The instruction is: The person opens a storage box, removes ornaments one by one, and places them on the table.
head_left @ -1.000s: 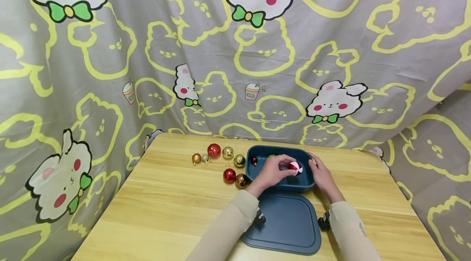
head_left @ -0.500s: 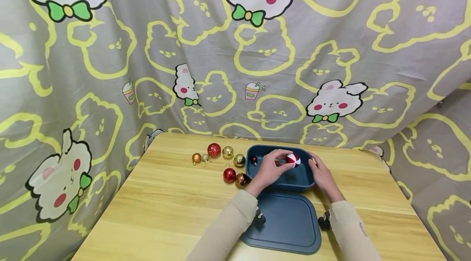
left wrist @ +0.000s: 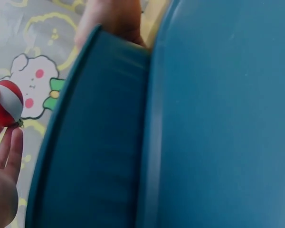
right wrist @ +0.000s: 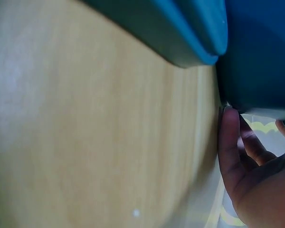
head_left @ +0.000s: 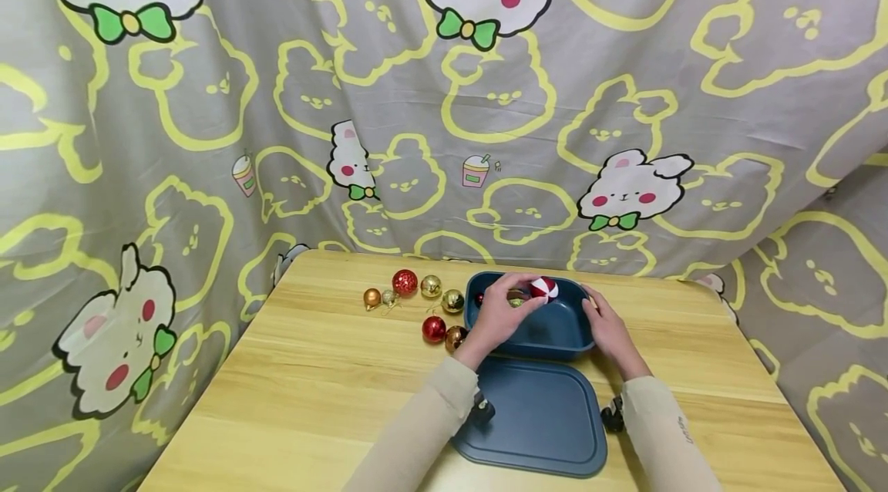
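Observation:
My left hand [head_left: 501, 316] holds a red-and-white Christmas ball [head_left: 544, 288] above the far side of a deep blue box [head_left: 555, 354]. In the left wrist view, thumb and fingers pinch the ball [left wrist: 8, 104], its metal cap pointing down. My right hand [head_left: 610, 330] grips the box's right end. The right wrist view shows that hand [right wrist: 263, 178] with its thumb against the box wall [right wrist: 261, 71]. Inside the box, a greenish-gold ball [head_left: 516, 302] and a small red ornament [head_left: 479, 298] are partly hidden by the left hand.
A flat blue lid [head_left: 534, 419] lies on the wooden table [head_left: 298, 399] in front of the box. Left of the box are several balls, among them a glittery red ball [head_left: 405, 283], a shiny red ball [head_left: 434, 329] and a copper ball [head_left: 372, 298]. A patterned curtain [head_left: 416, 114] hangs behind.
My left hand has lifted the red-and-white ball from low inside the box, moving it away from me and slightly left. The right hand stays at the box's end.

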The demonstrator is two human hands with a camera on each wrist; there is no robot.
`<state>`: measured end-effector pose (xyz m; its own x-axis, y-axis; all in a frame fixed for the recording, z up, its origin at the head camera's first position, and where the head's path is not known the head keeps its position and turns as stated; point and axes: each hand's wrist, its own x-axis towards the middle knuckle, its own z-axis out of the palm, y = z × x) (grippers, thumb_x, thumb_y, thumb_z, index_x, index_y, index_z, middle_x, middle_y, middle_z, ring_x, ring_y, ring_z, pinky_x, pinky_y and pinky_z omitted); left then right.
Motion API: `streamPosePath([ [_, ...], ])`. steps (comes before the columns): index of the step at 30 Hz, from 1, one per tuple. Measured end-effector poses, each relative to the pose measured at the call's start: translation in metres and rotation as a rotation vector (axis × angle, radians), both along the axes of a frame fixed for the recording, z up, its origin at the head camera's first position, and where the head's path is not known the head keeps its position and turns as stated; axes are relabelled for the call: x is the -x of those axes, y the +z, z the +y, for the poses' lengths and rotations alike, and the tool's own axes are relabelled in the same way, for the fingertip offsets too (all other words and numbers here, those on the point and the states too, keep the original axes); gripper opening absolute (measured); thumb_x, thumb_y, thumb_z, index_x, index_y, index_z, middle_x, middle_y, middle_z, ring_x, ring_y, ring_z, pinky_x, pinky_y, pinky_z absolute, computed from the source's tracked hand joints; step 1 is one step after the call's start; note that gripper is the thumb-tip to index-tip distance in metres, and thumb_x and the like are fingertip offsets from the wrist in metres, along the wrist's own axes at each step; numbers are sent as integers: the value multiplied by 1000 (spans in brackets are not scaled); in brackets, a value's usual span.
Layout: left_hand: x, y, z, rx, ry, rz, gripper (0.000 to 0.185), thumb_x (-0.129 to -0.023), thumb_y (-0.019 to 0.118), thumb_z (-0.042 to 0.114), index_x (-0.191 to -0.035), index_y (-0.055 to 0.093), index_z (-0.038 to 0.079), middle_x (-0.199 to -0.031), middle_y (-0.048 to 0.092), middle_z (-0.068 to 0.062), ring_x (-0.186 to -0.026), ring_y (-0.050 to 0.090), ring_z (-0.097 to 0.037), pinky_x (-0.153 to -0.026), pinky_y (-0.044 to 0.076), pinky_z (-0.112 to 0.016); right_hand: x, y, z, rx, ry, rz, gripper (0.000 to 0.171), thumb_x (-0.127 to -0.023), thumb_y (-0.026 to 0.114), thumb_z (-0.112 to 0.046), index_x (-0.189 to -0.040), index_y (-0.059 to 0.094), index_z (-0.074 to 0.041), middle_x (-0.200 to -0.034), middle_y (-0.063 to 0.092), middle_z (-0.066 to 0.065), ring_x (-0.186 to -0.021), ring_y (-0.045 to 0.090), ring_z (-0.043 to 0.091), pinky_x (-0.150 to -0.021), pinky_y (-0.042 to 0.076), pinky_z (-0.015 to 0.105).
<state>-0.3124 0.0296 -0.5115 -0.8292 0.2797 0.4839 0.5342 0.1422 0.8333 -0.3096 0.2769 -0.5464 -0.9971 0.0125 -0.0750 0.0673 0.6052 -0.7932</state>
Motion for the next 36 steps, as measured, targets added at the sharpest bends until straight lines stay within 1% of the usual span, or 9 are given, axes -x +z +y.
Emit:
streamPosePath([
  [4, -3, 5, -13, -21, -6, 2, 40, -95, 77, 23, -134, 69, 16, -125, 68, -6, -110, 69, -14, -95, 61, -46, 0, 0, 0, -8, -1, 25, 61, -113, 26, -48, -165, 24, -17, -167, 25, 28, -148, 31, 55, -122, 25, 70],
  [7, -6, 9, -26, -41, -3, 5, 39, -96, 77, 21, -133, 69, 14, -123, 68, -8, -109, 69, -17, -96, 60, -49, 0, -1, -1, -3, 3, 39, 61, -113, 27, -48, -165, 25, -17, -166, 27, 29, -146, 34, 54, -120, 28, 69],
  [12, -12, 17, -49, -50, 5, -6, 39, -96, 76, 22, -134, 69, 18, -123, 68, -7, -108, 69, -20, -94, 60, -49, 0, -1, 0, -5, 0, 51, 60, -113, 27, -48, -165, 26, -16, -165, 28, 29, -145, 35, 54, -120, 28, 69],
  [16, -15, 22, -67, -46, 28, -6, 39, -95, 77, 24, -133, 69, 20, -123, 69, -5, -109, 69, -20, -95, 59, -50, 0, -1, 1, -6, 0, 42, 60, -113, 26, -47, -165, 25, -16, -166, 27, 29, -146, 34, 54, -120, 28, 69],
  [21, -18, 25, -91, -53, 65, -13, 40, -94, 78, 24, -133, 70, 18, -124, 69, -3, -111, 68, -20, -94, 59, -52, 0, -2, 1, 5, -3, 26, 60, -113, 26, -47, -166, 24, -18, -166, 28, 29, -147, 34, 53, -121, 28, 68],
  [24, -20, 24, -106, -51, 91, -17, 40, -94, 79, 24, -132, 70, 16, -125, 70, -2, -112, 68, -20, -94, 60, -50, 1, -1, 1, -9, -5, 35, 59, -114, 27, -46, -165, 25, -17, -164, 30, 30, -145, 36, 54, -120, 29, 68],
  [29, -28, 17, -135, -65, 133, -64, 38, -91, 81, 21, -128, 72, 18, -123, 70, -3, -111, 68, -20, -98, 58, -53, -2, 1, 0, -30, -8, 55, 58, -114, 30, -42, -165, 24, -15, -151, 45, 35, -135, 47, 53, -113, 38, 67],
  [33, -33, 13, -154, -55, 158, -103, 38, -91, 81, 15, -129, 71, 14, -125, 69, -9, -112, 67, -28, -101, 56, -56, -3, 2, -1, -26, -18, 76, 55, -114, 33, -41, -163, 28, -15, -138, 53, 34, -125, 53, 48, -105, 45, 61],
  [36, -37, 9, -167, -9, 181, -127, 39, -92, 80, 16, -129, 71, 13, -126, 69, -9, -113, 67, -28, -101, 57, -53, -2, -1, -2, -24, -23, 97, 53, -114, 34, -39, -161, 31, -15, -132, 56, 31, -116, 57, 44, -97, 49, 52],
])
